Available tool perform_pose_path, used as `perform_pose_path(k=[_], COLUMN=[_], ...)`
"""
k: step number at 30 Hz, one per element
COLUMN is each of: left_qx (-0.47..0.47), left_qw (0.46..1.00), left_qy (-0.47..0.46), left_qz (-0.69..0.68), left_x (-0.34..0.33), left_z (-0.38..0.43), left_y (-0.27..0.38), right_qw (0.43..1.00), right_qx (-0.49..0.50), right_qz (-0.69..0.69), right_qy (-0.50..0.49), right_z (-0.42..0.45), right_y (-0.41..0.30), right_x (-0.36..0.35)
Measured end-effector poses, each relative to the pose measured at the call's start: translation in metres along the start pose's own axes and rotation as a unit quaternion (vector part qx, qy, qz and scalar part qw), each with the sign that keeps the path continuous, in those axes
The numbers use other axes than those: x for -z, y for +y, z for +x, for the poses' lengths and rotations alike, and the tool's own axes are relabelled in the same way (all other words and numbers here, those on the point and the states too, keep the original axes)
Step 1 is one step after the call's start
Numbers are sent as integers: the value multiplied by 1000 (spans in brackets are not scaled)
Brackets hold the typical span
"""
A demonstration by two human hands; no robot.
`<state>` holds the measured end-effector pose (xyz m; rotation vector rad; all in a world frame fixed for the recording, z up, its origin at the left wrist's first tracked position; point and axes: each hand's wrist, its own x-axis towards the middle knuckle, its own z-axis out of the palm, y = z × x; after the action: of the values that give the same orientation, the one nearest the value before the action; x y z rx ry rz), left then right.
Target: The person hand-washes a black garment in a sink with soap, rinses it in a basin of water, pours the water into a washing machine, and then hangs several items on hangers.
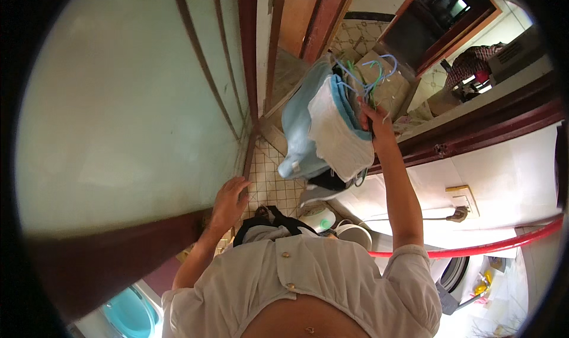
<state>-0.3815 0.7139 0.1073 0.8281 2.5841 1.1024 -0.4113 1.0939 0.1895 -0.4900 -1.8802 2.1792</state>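
My right hand [374, 118] is raised ahead of me, closed around a bunch of blue and green clothes hangers [366, 82] just below their hooks. From the hangers hang a light blue garment [300, 116] and a white garment with a blue edge [340, 127]. Darker and grey cloth [326, 184] shows beneath them. My left hand [230, 204] is empty, fingers somewhat spread, beside the edge of a frosted glass door panel [133, 107]. Whether it touches the door edge I cannot tell.
A doorway with a dark red wooden frame [471, 138] lies ahead over a tiled floor [271, 178]. At right are a wall socket with a plug [462, 204], a red hose or pipe [489, 248] and a washing machine [455, 273]. A white bucket [355, 235] and a turquoise basin [131, 313] stand lower down.
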Motion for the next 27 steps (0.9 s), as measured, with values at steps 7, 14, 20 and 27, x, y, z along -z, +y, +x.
perform_pose_path(k=[7,14,20,27], left_qx=[119,216,162,333], left_qw=[991,955,917,859], left_qy=[52,77,-81,-157], left_qz=[-15,-186,-354,-355], left_x=[3,-38,-90,-152], left_z=[15,93,245,365], left_y=[-15,-40,-34,-69], right_qw=[986,973,976,990], right_qx=[-52,-76,-106,-114], right_qz=[88,126,135,78], right_qy=[130,178,135,-11], right_z=[89,221,303,342], right_y=[-10,13,31,-9], right_x=[14,58,88,124])
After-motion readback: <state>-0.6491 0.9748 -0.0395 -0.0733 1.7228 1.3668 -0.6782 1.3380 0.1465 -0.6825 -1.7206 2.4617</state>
